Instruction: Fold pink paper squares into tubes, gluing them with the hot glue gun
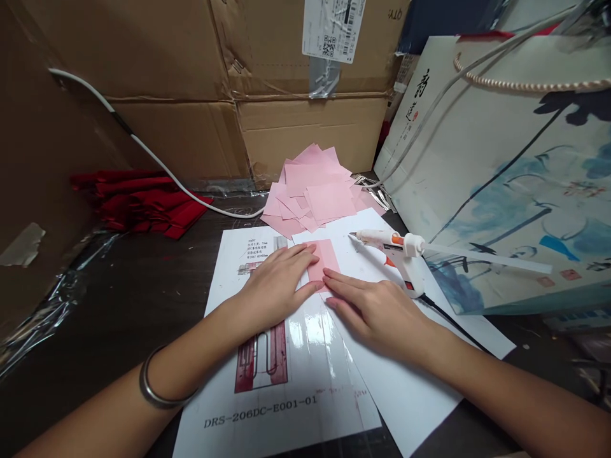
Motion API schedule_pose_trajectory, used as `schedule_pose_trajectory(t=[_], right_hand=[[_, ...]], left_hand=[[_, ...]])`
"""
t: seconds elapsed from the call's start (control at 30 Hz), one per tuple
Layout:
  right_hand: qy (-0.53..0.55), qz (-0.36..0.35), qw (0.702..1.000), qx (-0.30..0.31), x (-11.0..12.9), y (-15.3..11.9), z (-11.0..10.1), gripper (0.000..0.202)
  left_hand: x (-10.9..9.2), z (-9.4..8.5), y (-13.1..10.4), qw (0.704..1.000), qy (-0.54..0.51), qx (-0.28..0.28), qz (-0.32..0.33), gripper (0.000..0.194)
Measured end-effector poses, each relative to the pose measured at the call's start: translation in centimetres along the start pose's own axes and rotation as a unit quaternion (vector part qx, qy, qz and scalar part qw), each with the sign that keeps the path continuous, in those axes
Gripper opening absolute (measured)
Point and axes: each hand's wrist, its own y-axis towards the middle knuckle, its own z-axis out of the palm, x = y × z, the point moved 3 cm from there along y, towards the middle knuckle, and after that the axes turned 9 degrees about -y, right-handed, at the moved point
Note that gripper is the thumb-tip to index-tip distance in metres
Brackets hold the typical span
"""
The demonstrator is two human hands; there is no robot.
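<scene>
On the white paper lies a small pink sheet (pixel 326 256), under the fingers of both hands. My left hand (pixel 279 277) rests flat across its left side, fingers stretched out and thumb toward the near edge. From the right, my right hand (pixel 370 305) touches the sheet's lower right part with extended fingertips; its palm side is hidden. Beneath is a printed sheet (pixel 214 356) with red pictures and the text "DRS-206DC-E001-01". A white glue gun (pixel 394 245) with orange parts lies just beyond my right hand, nozzle pointing left, a glue stick out of its back.
A loose pile of pink sheets (pixel 315 184) lies at the back, with thin metallic pieces (pixel 382 194) beside it. Folded red fabric (pixel 138 197) sits at the left. Cardboard boxes (pixel 305 127) and a large paper bag (pixel 501 191) wall the table. A white cable (pixel 167 172) crosses behind.
</scene>
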Motion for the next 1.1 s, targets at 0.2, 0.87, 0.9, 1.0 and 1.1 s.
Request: schedule_pose_trajectory(t=[0.2, 0.87, 0.9, 1.0, 1.1], right_hand=[[0.003, -0.021, 1.0, 0.002, 0.0, 0.2, -0.1, 0.039], [0.006, -0.079, 0.996, 0.034, 1.0, 1.1, 0.4, 0.041], [-0.005, -0.083, 0.996, 0.035, 1.1, 1.0, 0.4, 0.042], [-0.042, -0.097, 0.993, 0.045, 1.5, 0.7, 0.4, 0.051], [-0.063, -0.101, 0.991, 0.06, 1.8, 0.6, 0.2, 0.061]], left_hand=[[0.1, -0.4, 0.3, 0.999, 0.001, 0.038, -0.008, 0.048], [0.4, -0.9, 0.0, 0.998, -0.012, 0.064, 0.008, 0.075], [0.4, -1.0, -0.1, 0.998, -0.011, 0.065, 0.009, 0.077], [0.2, -1.1, -0.3, 0.998, -0.021, 0.066, 0.002, 0.068], [0.2, -1.0, -0.2, 0.998, -0.025, 0.048, -0.013, 0.049]])
